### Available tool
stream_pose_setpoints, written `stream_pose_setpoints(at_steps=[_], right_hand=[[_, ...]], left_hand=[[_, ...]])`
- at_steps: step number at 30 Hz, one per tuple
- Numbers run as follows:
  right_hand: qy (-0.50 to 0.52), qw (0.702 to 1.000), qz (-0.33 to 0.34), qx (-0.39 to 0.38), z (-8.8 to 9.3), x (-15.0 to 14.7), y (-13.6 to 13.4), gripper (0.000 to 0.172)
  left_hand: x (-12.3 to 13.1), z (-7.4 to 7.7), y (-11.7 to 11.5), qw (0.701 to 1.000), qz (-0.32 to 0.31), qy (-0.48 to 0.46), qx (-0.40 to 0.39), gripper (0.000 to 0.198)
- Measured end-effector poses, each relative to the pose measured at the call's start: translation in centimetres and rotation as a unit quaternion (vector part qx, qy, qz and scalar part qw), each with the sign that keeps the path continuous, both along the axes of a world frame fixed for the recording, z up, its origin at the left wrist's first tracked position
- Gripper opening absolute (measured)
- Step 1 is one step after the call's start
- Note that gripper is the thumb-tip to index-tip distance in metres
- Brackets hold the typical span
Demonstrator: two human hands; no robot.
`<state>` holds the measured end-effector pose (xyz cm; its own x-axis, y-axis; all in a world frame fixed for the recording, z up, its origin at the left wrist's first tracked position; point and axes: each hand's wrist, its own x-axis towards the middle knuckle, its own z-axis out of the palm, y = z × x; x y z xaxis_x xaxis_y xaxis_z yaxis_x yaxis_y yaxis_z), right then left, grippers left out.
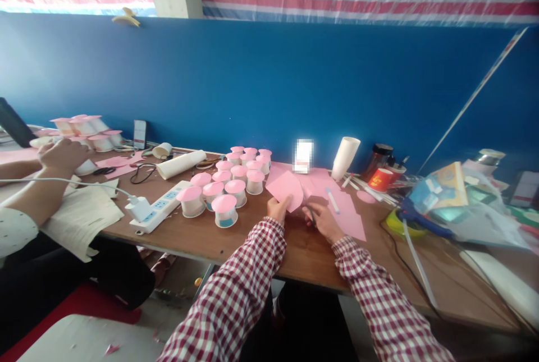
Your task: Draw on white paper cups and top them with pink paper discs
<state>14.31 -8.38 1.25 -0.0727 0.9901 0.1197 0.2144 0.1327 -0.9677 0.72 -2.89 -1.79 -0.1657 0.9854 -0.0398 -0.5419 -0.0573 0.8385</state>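
Observation:
My left hand (278,210) is closed on the lower edge of a pink paper sheet (286,189), which has a rounded edge on its right side. My right hand (322,220) is closed around dark-handled scissors (312,216), close to that rounded edge; the blades are mostly hidden. More pink paper (346,205) lies flat beyond and to the right of my hands. Left of my left hand stand several short white paper cups (226,219), each topped with a pink paper disc (224,203).
A white power strip (162,205) with a plugged-in charger (138,206) lies left of the cups. Stacked cups (344,157), a red cup (379,180) and a plastic bag (480,216) stand to the right. At far left, a co-worker's hand (63,157) is near more pink-topped cups.

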Motion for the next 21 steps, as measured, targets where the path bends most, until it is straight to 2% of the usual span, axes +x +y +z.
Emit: stream_pose_setpoints(at_steps=[21], right_hand=[[-0.008, 1.0, -0.007, -0.009, 0.35, -0.04, -0.29, 0.057]], left_hand=[[-0.21, 0.11, -0.13, 1.0, -0.006, 0.013, -0.004, 0.047]])
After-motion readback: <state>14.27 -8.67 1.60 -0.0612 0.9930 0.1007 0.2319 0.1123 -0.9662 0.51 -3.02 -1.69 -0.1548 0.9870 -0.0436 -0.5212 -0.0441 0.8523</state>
